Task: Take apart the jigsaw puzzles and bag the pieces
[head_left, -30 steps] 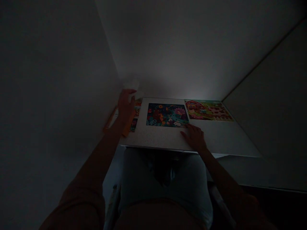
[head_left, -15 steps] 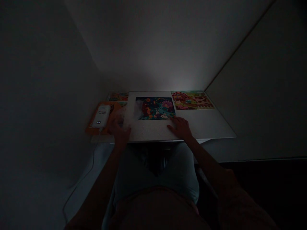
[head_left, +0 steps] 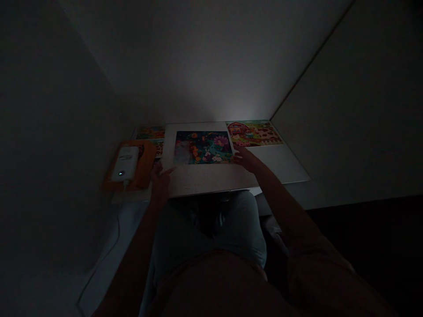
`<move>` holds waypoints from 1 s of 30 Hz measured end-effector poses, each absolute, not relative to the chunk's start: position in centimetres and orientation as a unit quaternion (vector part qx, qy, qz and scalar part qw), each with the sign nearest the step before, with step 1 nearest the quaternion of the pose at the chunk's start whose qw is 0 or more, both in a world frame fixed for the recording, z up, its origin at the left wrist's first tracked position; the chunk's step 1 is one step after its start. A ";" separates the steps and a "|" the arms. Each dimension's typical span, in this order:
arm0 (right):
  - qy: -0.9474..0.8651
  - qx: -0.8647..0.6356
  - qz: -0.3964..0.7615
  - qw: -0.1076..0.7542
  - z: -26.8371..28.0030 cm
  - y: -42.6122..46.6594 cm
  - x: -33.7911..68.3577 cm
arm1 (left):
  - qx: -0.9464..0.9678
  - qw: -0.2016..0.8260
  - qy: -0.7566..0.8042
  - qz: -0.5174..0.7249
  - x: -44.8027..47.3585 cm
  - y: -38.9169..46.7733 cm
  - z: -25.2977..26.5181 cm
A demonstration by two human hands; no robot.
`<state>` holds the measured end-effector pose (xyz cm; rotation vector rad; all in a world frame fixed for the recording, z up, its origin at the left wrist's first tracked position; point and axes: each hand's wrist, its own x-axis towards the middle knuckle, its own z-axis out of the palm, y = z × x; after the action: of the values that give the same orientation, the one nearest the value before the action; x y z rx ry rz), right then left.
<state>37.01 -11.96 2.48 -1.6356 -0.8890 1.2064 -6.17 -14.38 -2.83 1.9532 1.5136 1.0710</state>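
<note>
A dark picture (head_left: 206,147) with animals, plants and a blue-green stream lies on the white tabletop (head_left: 211,178); its left part looks greyish and hazy. My right hand (head_left: 246,159) is at the picture's right edge, fingers stretched and apart, with nothing visible in it. Left of the picture, my left hand (head_left: 161,180) is over the table near its front edge. Its thumb points away from the other fingers, and I see nothing held. Dim light hides whether the fingertips touch the surface.
At the left, a white power bank (head_left: 125,164) with a lit display and a trailing cable (head_left: 114,244) lies on an orange board (head_left: 145,169). A farm picture (head_left: 254,133) lies at the back right, another colourful picture (head_left: 150,133) at the back left. Walls enclose the table.
The whole view has shifted slightly. My right hand has moved up along the picture's right edge. My left hand, smeared by motion before, is now clearer beside the orange board.
</note>
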 end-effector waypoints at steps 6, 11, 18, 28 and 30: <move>-0.422 -0.673 0.484 0.368 2.7 -11.1 36.8 | 0.713 0.163 0.559 0.390 -6.6 -14.7 -1.0; -0.479 -0.692 0.423 0.337 2.1 -10.7 36.1 | 0.814 0.086 0.513 0.258 -6.6 -14.1 1.3; -0.519 -0.693 0.365 0.344 2.4 -10.1 36.8 | 0.844 0.102 0.492 0.188 -6.1 -12.6 3.6; -0.566 -0.658 0.327 0.374 6.5 -9.7 37.9 | 0.808 0.132 0.525 0.233 -1.1 -11.9 9.0; -0.595 -0.649 0.317 0.353 8.4 -10.3 38.1 | 0.807 0.159 0.515 0.242 -0.4 -11.2 9.1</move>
<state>38.08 -10.27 8.38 -1.6784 -1.5377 0.8206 -0.37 -11.21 9.09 2.3066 1.4718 0.6917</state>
